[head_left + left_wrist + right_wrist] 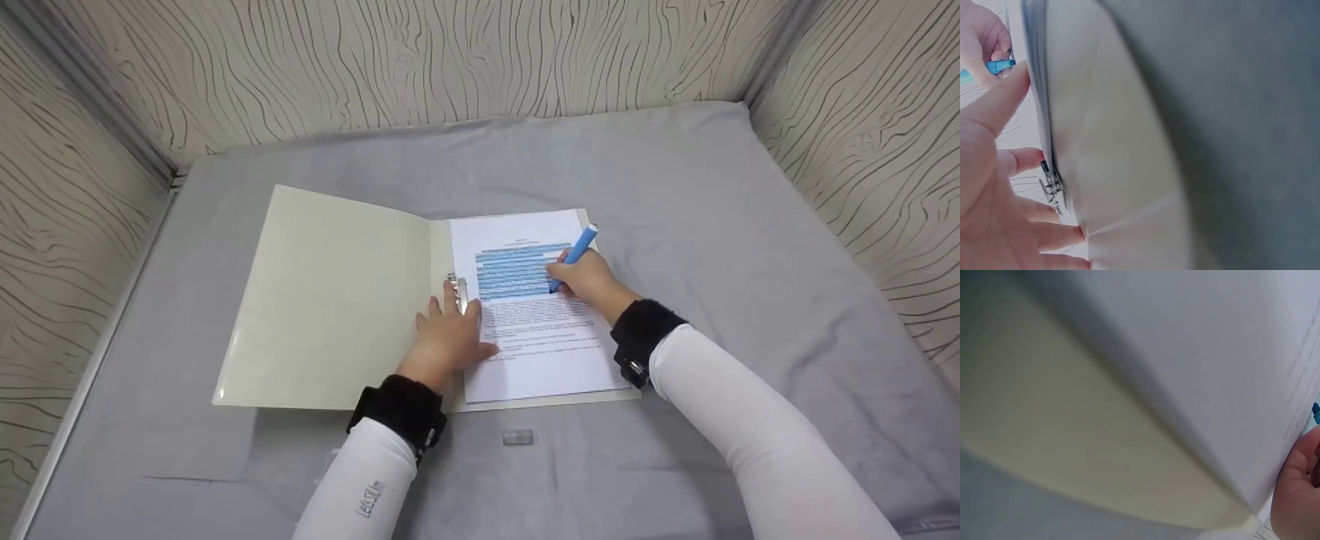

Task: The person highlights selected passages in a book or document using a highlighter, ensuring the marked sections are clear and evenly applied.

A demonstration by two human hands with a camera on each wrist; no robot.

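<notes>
A cream folder [337,300] lies spread flat, a stack of printed paper [540,375] on its right side by a metal clip [461,292]. My right hand [592,281] grips a blue highlighter [583,241], its tip down on the page at the right end of a line. Blue marking [514,274] covers several lines in the upper half of the text; the lines below are plain black print. With fingers spread, my left hand [448,337] rests across the folder's spine and the paper's left edge. In the left wrist view its fingertips [1075,233] touch near the clip.
The highlighter's small translucent cap [518,437] lies on the grey cloth [750,225] in front of the folder. Wood-patterned panels [420,67] stand at the back and both sides of the table.
</notes>
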